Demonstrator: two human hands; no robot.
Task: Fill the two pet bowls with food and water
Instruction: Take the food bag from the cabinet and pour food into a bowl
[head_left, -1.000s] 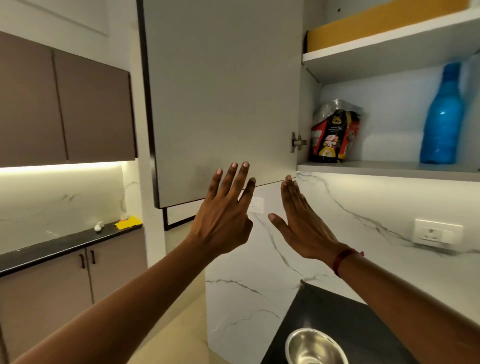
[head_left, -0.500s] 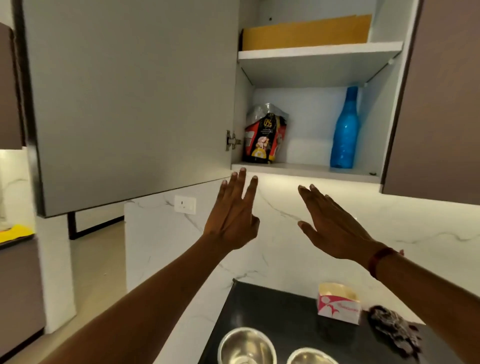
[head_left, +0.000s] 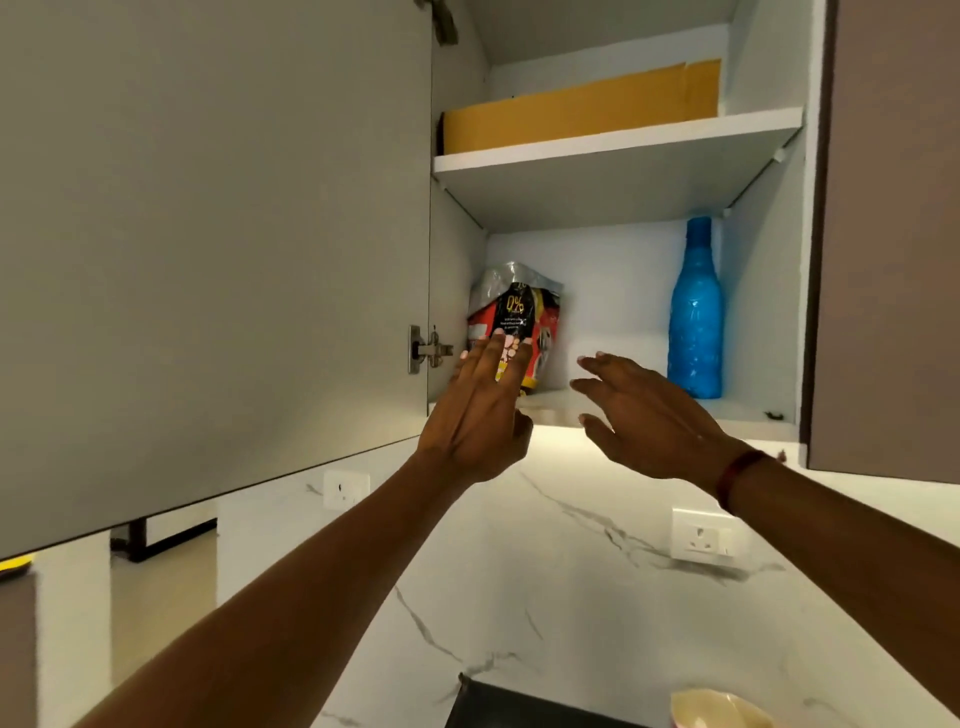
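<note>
Early stage: left hand (head_left: 480, 415) and right hand (head_left: 644, 415), grips released, reaching toward food bag (head_left: 519, 317); blue bottle (head_left: 695, 322) right of them, untouched; filling undone.

open wall cabinet (head_left: 618, 156) | marble backsplash (head_left: 545, 571) | under-cabinet light | socket (head_left: 701, 535)

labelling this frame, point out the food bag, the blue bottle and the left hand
food bag (head_left: 511, 306), head view, black label panel
blue bottle (head_left: 695, 332), head view, mid body
left hand (head_left: 480, 410), head view, back of hand
</note>
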